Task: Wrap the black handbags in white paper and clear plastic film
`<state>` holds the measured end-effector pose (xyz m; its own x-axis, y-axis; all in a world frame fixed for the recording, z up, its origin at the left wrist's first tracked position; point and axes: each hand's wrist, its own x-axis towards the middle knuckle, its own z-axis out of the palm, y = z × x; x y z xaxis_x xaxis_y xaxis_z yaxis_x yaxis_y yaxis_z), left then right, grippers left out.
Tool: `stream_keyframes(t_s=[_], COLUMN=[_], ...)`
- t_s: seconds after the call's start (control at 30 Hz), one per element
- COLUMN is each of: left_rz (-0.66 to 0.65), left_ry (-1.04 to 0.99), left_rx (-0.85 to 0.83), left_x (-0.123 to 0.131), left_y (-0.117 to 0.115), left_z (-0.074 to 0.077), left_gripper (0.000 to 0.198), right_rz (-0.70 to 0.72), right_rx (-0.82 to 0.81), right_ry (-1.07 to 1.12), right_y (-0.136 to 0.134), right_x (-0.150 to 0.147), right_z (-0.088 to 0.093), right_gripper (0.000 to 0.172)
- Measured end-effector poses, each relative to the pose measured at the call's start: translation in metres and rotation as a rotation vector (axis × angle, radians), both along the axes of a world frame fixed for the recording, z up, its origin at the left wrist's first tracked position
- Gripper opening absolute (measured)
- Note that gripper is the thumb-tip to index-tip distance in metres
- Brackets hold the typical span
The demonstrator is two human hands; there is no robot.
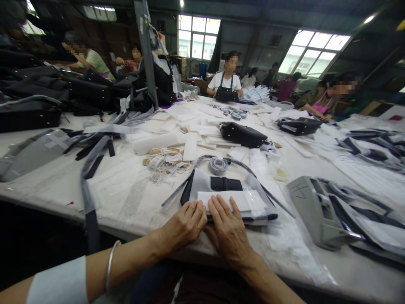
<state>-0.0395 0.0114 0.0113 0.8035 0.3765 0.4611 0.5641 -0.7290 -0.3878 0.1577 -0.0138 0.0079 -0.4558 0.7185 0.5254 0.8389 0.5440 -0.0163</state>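
Observation:
A black handbag (186,189), partly covered in pale tissue-like wrapping (201,179), lies flat at the table's front edge. Its strap (249,169) arcs behind it, and a wrapped grey coil (218,165) rests inside that arc. Across the bag's near side is a folded white packing sheet (228,198), with clear film at its right end. My left hand (186,221) has its fingers bent and pressed together at the sheet's left corner; the thumb is hidden. Fingers stretched out, my right hand (229,230) lies flat over the sheet's lower edge.
To the right stands a grey tape dispenser (316,211) beside wrapped straps (357,207). Paper tags (167,162) lie behind the bag, with white sheets and another black bag (243,134) beyond. Black bags (88,90) pile up left around a metal post (147,55). Several people work across the table.

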Motion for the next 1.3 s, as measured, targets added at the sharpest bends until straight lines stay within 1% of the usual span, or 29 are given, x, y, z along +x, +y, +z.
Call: stream_keyframes(t_s=[0.1, 0.2, 0.23, 0.27, 0.33, 0.37, 0.47, 0.6, 0.7, 0.8, 0.93, 1.03, 1.07, 1.13, 1.17, 1.2, 1.23, 1.27, 1.3], left_rz=[-0.057, -0.092, -0.096, -0.098, -0.098, -0.093, -0.055, 0.021, -0.009, -0.074, -0.148, -0.169, -0.17, -0.164, -0.156, -0.146, -0.134, -0.122, -0.111], left_ry=[0.017, -0.003, -0.017, -0.033, -0.078, -0.105, -0.157, -0.161, -0.198, -0.26, -0.264, -0.262, -0.269, -0.289, -0.302, -0.318, -0.339, -0.365, -0.392], left_rx=[-0.046, -0.089, -0.095, -0.099, -0.092, -0.078, -0.026, 0.13, 0.211, 0.189, 0.117, 0.086, 0.078, 0.052, 0.034, 0.014, -0.007, -0.024, -0.037], left_x=[-0.002, -0.006, -0.006, -0.007, -0.007, -0.006, -0.003, 0.003, 0.004, -0.001, -0.011, -0.016, -0.017, -0.019, -0.02, -0.021, -0.023, -0.024, -0.025], left_y=[0.01, 0.019, 0.021, 0.023, 0.026, 0.026, 0.027, 0.029, 0.038, 0.05, 0.057, 0.054, 0.052, 0.048, 0.046, 0.045, 0.044, 0.044, 0.044], left_z=[0.007, 0.017, 0.019, 0.021, 0.021, 0.021, 0.019, 0.021, 0.023, 0.02, 0.01, 0.0, -0.003, -0.008, -0.009, -0.011, -0.012, -0.014, -0.016], left_gripper=[0.031, 0.033, 0.034, 0.035, 0.036, 0.037, 0.042, 0.047, 0.045, 0.045, 0.047, 0.051, 0.053, 0.055, 0.056, 0.056, 0.057, 0.057, 0.056], right_rz=[-0.007, -0.027, -0.036, -0.047, -0.067, -0.067, -0.016, 0.046, 0.071, 0.077, 0.069, 0.084, 0.115, 0.186, 0.193, 0.159, 0.071, -0.062, -0.228], right_rx=[-0.003, 0.035, 0.058, 0.085, 0.144, 0.175, 0.21, 0.14, 0.069, 0.037, 0.028, 0.033, 0.022, -0.003, -0.003, 0.013, 0.043, 0.075, 0.106], right_ry=[-0.017, 0.015, 0.025, 0.029, 0.027, 0.025, 0.011, -0.017, -0.003, 0.02, 0.04, 0.089, 0.117, 0.194, 0.245, 0.297, 0.336, 0.357, 0.34], right_y=[0.002, 0.007, 0.01, 0.013, 0.02, 0.023, 0.032, 0.04, 0.045, 0.05, 0.053, 0.046, 0.043, 0.035, 0.032, 0.031, 0.032, 0.035, 0.041], right_x=[-0.001, -0.004, -0.005, -0.006, -0.006, -0.005, -0.003, -0.002, -0.003, -0.004, -0.005, -0.004, 0.0, 0.015, 0.028, 0.045, 0.065, 0.088, 0.113], right_z=[0.0, -0.002, -0.002, -0.002, -0.002, -0.002, 0.004, 0.021, 0.035, 0.039, 0.028, 0.022, 0.023, 0.032, 0.039, 0.047, 0.055, 0.063, 0.07], right_gripper=[0.052, 0.059, 0.058, 0.053, 0.039, 0.035, 0.034, 0.026, 0.024, 0.025, 0.018, 0.021, 0.025, 0.036, 0.038, 0.034, 0.027, 0.018, 0.014])
